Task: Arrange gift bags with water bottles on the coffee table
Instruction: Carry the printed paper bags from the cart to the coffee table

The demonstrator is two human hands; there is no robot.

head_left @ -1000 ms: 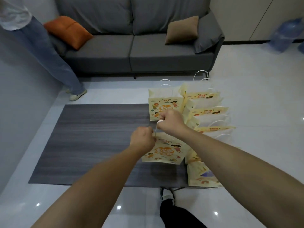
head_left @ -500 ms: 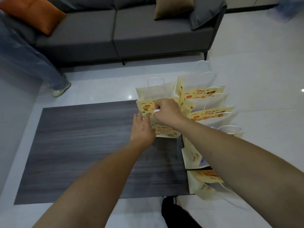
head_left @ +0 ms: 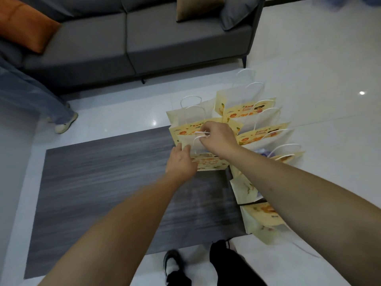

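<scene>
The pale yellow paper gift bag with cartoon print and white cord handles [head_left: 208,159] stands on the dark wood-grain coffee table [head_left: 103,182], near its far right corner. The right hand [head_left: 218,139] pinches the bag's handles together from above, fingers curled round the cord, while the left hand [head_left: 181,162] lies with straight fingers flat against the bag's near-left side, steadying it. Just beyond and to the right of the right hand, more matching gift bags [head_left: 257,133] crowd in a row along the table's right edge, some overhanging it. Whether a water bottle is inside cannot be told. The risk, as I judge it, is crowding: nudging the bag rightward could tip a neighbour off the edge, and letting go of the handles early could let light paper topple.
</scene>
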